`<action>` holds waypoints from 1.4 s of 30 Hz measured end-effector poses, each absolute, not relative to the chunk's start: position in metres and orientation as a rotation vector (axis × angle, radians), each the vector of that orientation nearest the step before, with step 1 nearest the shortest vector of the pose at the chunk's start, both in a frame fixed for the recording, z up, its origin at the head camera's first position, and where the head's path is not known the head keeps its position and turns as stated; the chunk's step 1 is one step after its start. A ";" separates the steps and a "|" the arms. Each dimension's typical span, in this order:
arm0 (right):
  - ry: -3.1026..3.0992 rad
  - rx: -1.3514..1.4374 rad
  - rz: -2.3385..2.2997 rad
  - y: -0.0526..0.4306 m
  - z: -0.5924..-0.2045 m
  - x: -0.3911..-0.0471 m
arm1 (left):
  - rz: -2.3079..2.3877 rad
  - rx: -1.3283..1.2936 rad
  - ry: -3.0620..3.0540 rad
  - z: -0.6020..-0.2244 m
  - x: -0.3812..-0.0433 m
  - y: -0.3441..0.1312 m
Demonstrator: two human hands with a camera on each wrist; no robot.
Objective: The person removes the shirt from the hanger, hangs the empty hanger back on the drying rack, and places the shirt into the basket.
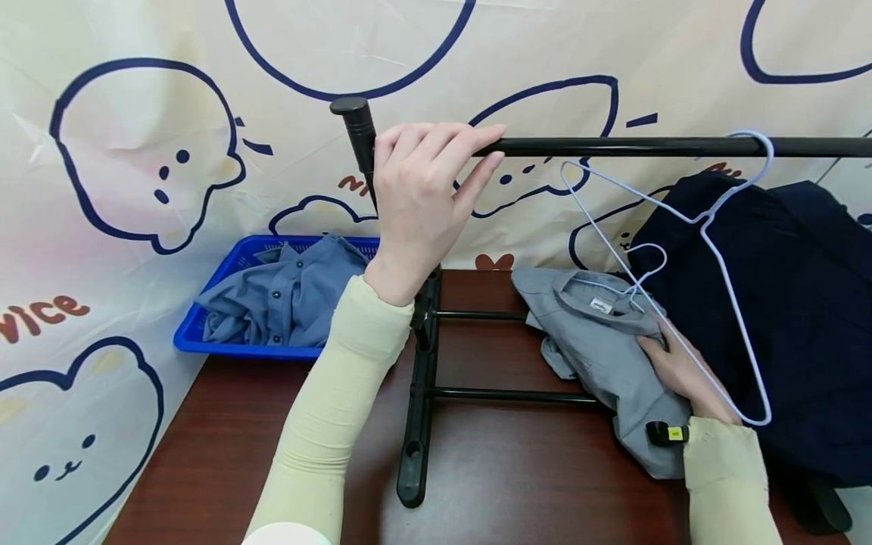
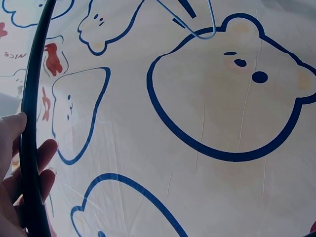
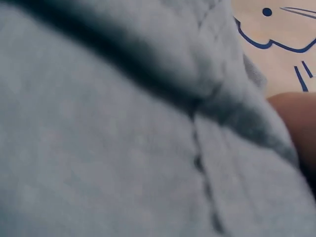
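Observation:
My left hand (image 1: 422,170) grips the black top rail (image 1: 613,147) of a clothes rack near its left end. In the left wrist view, the thumb and fingers (image 2: 47,154) curl round that rail. Lower right, my right hand (image 1: 681,371) holds a grey shirt (image 1: 579,333) at its shoulder, with the fingertips hidden by the cloth. A light blue hanger (image 1: 659,261) sticks up from the shirt's collar. Grey cloth (image 3: 108,143) fills most of the right wrist view. Another light blue hanger (image 1: 726,276) hangs bare on the rail, overlapping the right hand in the head view.
A dark navy garment (image 1: 817,318) hangs at the right. On the left, a blue basket (image 1: 197,337) contains a blue buttoned shirt (image 1: 272,299). The rack's black foot (image 1: 412,454) and lower bars (image 1: 504,394) stand over the brown table (image 1: 531,484). A printed cloth (image 1: 286,45) covers the wall behind.

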State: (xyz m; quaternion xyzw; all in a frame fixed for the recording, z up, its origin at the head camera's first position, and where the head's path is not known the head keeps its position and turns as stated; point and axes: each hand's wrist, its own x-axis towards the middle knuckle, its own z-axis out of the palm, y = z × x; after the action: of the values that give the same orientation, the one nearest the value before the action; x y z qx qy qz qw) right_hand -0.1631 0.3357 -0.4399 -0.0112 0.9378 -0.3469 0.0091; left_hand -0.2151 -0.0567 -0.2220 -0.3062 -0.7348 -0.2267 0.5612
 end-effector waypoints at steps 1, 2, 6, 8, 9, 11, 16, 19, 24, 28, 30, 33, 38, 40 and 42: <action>2.907 -0.032 -1.082 0.335 -0.441 -0.166 | -0.533 -0.720 -1.730 -0.222 -0.215 -0.057; 2.885 -0.029 -1.088 0.333 -0.442 -0.168 | -0.533 -0.718 -1.730 -0.222 -0.215 -0.057; 2.790 -0.014 -1.107 0.327 -0.444 -0.174 | -0.534 -0.713 -1.739 -0.223 -0.214 -0.058; 2.762 -0.032 -1.133 0.324 -0.445 -0.174 | -0.539 -0.716 -1.742 -0.223 -0.214 -0.057; 2.760 -0.049 -1.142 0.323 -0.446 -0.174 | -0.541 -0.717 -1.743 -0.223 -0.215 -0.057; 2.778 -0.087 -1.140 0.319 -0.447 -0.175 | -0.547 -0.720 -1.742 -0.223 -0.215 -0.057; 2.815 -0.133 -1.149 0.302 -0.449 -0.177 | -0.552 -0.726 -1.745 -0.223 -0.216 -0.056; 2.834 -0.177 -1.157 0.290 -0.451 -0.177 | -0.550 -0.728 -1.750 -0.223 -0.216 -0.056; 2.781 -0.317 -1.206 0.272 -0.454 -0.181 | -0.549 -0.727 -1.749 -0.223 -0.216 -0.054; 2.683 -0.365 -1.301 0.264 -0.455 -0.185 | -0.547 -0.729 -1.746 -0.222 -0.217 -0.054; 2.644 -0.392 -1.352 0.263 -0.455 -0.185 | -0.542 -0.730 -1.747 -0.223 -0.217 -0.054; 2.582 -0.447 -1.432 0.263 -0.453 -0.184 | -0.532 -0.734 -1.749 -0.223 -0.215 -0.055; 2.530 -0.509 -1.484 0.261 -0.442 -0.178 | -0.578 -0.799 -1.684 -0.231 -0.205 -0.055; 2.540 -0.522 -1.488 0.258 -0.435 -0.175 | -0.618 -0.847 -1.641 -0.238 -0.200 -0.054; 2.562 -0.528 -1.487 0.257 -0.428 -0.172 | -0.649 -0.889 -1.617 -0.247 -0.195 -0.053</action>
State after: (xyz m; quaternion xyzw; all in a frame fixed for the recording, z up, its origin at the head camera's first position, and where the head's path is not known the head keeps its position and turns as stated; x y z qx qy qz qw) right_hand -0.1716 0.2569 -0.4276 -0.1751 0.8497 -0.4930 0.0661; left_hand -0.1946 -0.0531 -0.2470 -0.3771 -0.6856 -0.2751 0.5586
